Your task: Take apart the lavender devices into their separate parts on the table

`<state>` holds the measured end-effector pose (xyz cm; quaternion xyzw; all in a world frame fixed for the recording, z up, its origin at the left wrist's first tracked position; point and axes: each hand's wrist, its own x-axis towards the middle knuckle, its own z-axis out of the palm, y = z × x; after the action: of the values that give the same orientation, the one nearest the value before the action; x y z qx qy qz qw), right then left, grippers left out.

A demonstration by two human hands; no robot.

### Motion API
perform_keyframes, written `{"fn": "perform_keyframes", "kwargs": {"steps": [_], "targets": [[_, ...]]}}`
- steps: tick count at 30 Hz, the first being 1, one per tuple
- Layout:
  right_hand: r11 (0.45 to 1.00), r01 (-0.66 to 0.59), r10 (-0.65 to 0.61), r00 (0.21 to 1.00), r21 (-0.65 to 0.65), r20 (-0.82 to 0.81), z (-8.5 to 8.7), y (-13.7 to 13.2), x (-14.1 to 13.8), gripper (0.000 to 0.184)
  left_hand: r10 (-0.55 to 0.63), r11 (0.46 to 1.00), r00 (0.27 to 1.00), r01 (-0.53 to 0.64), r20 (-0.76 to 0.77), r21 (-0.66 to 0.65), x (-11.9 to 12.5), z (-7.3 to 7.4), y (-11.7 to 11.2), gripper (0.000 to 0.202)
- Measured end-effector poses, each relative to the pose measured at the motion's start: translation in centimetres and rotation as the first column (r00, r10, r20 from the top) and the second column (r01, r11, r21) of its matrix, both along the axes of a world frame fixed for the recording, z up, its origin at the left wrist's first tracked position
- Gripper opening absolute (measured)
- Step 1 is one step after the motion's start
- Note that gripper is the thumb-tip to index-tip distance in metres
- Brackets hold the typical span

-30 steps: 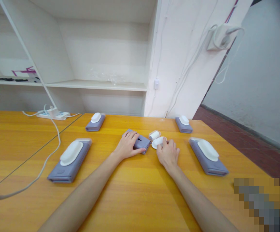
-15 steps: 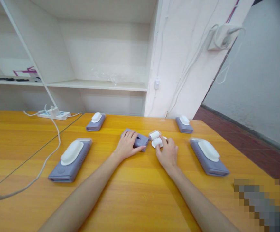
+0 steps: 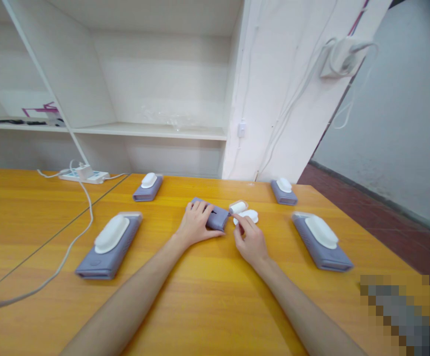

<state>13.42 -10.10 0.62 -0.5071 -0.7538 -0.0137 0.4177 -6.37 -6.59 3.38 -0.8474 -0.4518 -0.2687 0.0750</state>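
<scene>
"Watching from here, I see my left hand (image 3: 197,222) lying over the lavender-grey case (image 3: 218,217) on the wooden table (image 3: 200,301)."

"How is it gripping?"

"Fingers spread across the top, thumb stretched along the near edge. A black mark shows on the uncovered part."

"And your right hand (image 3: 252,244)?"

"Just right of that case, index finger reaching close to its right end, thumb near the finger. I can't tell whether they pinch anything."

"What lies around there?"

"Right of the case I have a white oval shell (image 3: 251,215), partly hidden by my right fingers. A white cylinder (image 3: 237,207) sits just off the case's far right corner."

"Anything farther out?"

"Well apart from the case, I count a far-left case (image 3: 150,193), a far-right case (image 3: 284,197), a near-left case (image 3: 106,264) and a near-right case (image 3: 329,258), each topped with a similar shell (image 3: 322,231)."
</scene>
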Motion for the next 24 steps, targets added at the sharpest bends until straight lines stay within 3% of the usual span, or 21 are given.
{"fn": "perform_keyframes", "kwargs": {"steps": [24], "targets": [[0.996, -0.084, 0.084, 0.996, 0.004, 0.008, -0.13, 0.05, 0.0, 0.033, 0.008, 0.984, 0.997, 0.007, -0.083, 0.179, -0.27, -0.85, 0.38, 0.063]]}}
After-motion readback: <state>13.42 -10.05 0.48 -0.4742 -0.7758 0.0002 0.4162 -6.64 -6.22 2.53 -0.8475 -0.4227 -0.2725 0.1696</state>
